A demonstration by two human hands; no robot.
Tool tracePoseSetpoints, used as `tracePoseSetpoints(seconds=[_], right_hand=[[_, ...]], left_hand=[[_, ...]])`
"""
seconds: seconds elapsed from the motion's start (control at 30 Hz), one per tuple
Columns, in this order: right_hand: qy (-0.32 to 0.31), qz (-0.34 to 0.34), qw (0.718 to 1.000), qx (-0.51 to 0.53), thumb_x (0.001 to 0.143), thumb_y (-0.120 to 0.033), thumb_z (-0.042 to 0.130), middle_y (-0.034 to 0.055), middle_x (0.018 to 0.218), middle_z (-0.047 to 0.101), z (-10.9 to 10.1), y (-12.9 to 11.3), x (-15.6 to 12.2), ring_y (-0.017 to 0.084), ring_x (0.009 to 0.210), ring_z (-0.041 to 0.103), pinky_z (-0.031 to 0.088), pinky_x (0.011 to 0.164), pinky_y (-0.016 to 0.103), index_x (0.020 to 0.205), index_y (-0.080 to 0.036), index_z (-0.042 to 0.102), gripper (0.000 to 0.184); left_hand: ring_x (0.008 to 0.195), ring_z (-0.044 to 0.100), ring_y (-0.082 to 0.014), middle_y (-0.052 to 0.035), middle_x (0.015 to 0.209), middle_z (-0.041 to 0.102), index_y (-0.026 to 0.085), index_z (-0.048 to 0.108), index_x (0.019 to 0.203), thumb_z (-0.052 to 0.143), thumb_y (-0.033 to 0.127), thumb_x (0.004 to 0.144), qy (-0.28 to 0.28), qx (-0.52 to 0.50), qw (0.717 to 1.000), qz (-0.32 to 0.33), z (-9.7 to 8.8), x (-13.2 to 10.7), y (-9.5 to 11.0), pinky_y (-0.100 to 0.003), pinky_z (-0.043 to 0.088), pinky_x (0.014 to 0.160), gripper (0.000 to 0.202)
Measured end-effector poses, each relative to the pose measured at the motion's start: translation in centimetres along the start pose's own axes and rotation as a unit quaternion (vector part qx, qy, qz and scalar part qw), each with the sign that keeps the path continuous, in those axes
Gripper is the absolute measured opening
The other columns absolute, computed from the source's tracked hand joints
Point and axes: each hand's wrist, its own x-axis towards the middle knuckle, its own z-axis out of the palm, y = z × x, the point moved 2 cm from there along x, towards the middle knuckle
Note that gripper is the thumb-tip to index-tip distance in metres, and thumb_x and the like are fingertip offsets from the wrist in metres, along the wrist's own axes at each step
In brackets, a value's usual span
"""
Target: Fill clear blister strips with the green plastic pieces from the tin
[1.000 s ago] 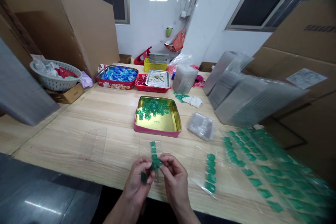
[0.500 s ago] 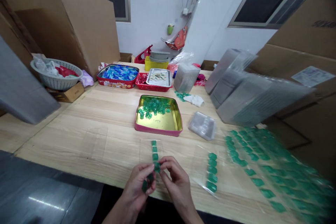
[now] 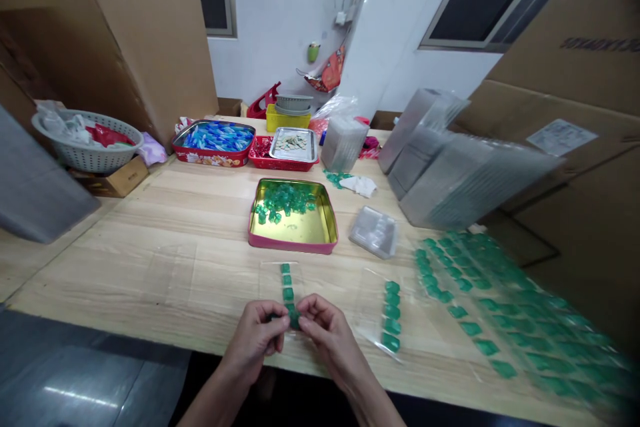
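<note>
My left hand and my right hand meet at the near edge of the wooden table. Both are closed in a pinch on a small green piece at the near end of a clear plastic strip. That strip lies flat and carries a short row of green pieces. Just beyond stands a gold tin with a pink rim, loose green pieces heaped at its far end.
A filled clear strip lies to the right, and many more cover the right side. A small clear tray, stacks of clear trays, a tin of blue pieces, a white basket and cardboard boxes surround the table.
Both hands have sunk towards the strip and drawn closer together. The green piece seen in my left palm is hidden now. The view has shifted slightly.
</note>
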Motion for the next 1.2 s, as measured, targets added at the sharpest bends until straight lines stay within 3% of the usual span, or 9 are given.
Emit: tracePoseSetpoints(seconds=[0.17, 0.3, 0.43, 0.53, 0.6, 0.73, 0.9, 1.03, 1.2], right_hand=[[0.021, -0.017, 0.999, -0.037, 0.066, -0.031, 0.074, -0.0036, 0.063, 0.051, -0.1, 0.0, 0.5, 0.009, 0.057, 0.045, 0.035, 0.056, 0.02, 0.073, -0.016, 0.057, 0.023], [0.002, -0.013, 0.99, -0.141, 0.07, -0.033, 0.067, -0.0033, 0.061, 0.052, -0.5, 0.2, 0.6, 0.011, 0.056, 0.046, 0.037, 0.055, 0.022, 0.073, -0.016, 0.056, 0.02], [0.021, -0.039, 0.945, -0.323, 0.073, -0.025, 0.059, -0.0014, 0.059, 0.054, -0.7, 0.6, 0.4, 0.013, 0.056, 0.048, 0.036, 0.054, 0.023, 0.067, -0.016, 0.058, 0.011], [0.054, -0.073, 0.9, -0.427, 0.073, -0.02, 0.055, -0.0004, 0.059, 0.055, -0.6, 0.6, 0.1, 0.013, 0.056, 0.048, 0.036, 0.055, 0.024, 0.063, -0.016, 0.056, 0.011], [0.06, -0.094, 0.879, -0.463, 0.075, -0.018, 0.053, 0.0007, 0.061, 0.057, -0.6, 0.5, -0.1, 0.014, 0.058, 0.05, 0.037, 0.057, 0.024, 0.064, -0.017, 0.057, 0.012], [0.038, -0.111, 0.867, -0.485, 0.076, -0.014, 0.051, 0.0016, 0.065, 0.059, -0.7, 0.3, -0.1, 0.016, 0.061, 0.054, 0.039, 0.059, 0.025, 0.067, -0.018, 0.059, 0.013], [0.002, -0.171, 0.851, -0.496, 0.079, -0.009, 0.047, 0.0028, 0.072, 0.056, -0.7, -0.4, -0.3, 0.015, 0.066, 0.054, 0.041, 0.061, 0.024, 0.067, -0.018, 0.06, 0.02], [-0.057, -0.161, 0.845, -0.507, 0.082, -0.007, 0.045, 0.0031, 0.076, 0.057, -0.9, -1.5, -0.9, 0.014, 0.07, 0.055, 0.043, 0.064, 0.023, 0.072, -0.018, 0.062, 0.022], [-0.048, -0.196, 0.806, -0.556, 0.083, -0.014, 0.051, 0.0038, 0.083, 0.059, -0.3, -1.7, -2.1, 0.015, 0.076, 0.056, 0.044, 0.068, 0.023, 0.086, -0.019, 0.064, 0.014]], left_hand=[[0.035, 0.038, -0.0065, 0.0066, 0.044, 0.045, 0.014, 0.058, 0.064, 0.057, 0.03, 0.062, 0.049, 0.163, 0.984, 0.043, -0.3, 0.5, -0.5, -0.02, 0.027, 0.038, 0.016], [0.046, 0.049, -0.0114, 0.0014, 0.055, 0.056, 0.015, 0.062, 0.065, 0.05, 0.024, 0.068, 0.061, 0.331, 0.938, 0.086, -0.4, 0.4, -1.3, -0.024, 0.037, 0.048, 0.015], [0.068, 0.057, -0.0186, -0.0045, 0.065, 0.064, 0.016, 0.064, 0.064, 0.047, 0.016, 0.071, 0.067, 0.467, 0.871, 0.139, -0.2, 0.1, -1.3, -0.029, 0.039, 0.065, 0.018], [0.075, 0.059, -0.0213, -0.0074, 0.073, 0.067, 0.016, 0.064, 0.069, 0.044, 0.015, 0.075, 0.072, 0.519, 0.84, 0.142, -0.1, 0.0, -1.2, -0.031, 0.038, 0.07, 0.021], [0.078, 0.06, -0.0223, -0.0082, 0.076, 0.067, 0.016, 0.064, 0.074, 0.043, 0.015, 0.076, 0.068, 0.526, 0.835, 0.144, -0.2, 0.0, -1.1, -0.032, 0.039, 0.072, 0.021], [0.086, 0.06, -0.0239, -0.0096, 0.088, 0.068, 0.016, 0.063, 0.089, 0.044, 0.017, 0.077, 0.042, 0.5, 0.851, 0.154, -0.1, -0.2, -1.0, -0.033, 0.039, 0.078, 0.022], [0.083, 0.061, -0.0233, -0.0087, 0.085, 0.069, 0.018, 0.064, 0.084, 0.045, 0.017, 0.076, 0.035, 0.487, 0.857, 0.163, -0.1, -0.2, -1.1, -0.032, 0.04, 0.075, 0.02], [0.082, 0.062, -0.0231, -0.0088, 0.084, 0.069, 0.018, 0.064, 0.084, 0.047, 0.018, 0.076, 0.062, 0.499, 0.848, 0.169, -0.4, 0.1, -1.7, -0.032, 0.041, 0.076, 0.019], [0.083, 0.064, -0.0219, -0.0081, 0.086, 0.07, 0.019, 0.064, 0.086, 0.045, 0.023, 0.078, 0.047, 0.52, 0.832, 0.19, -1.0, 0.6, -2.8, -0.03, 0.045, 0.076, 0.022]])
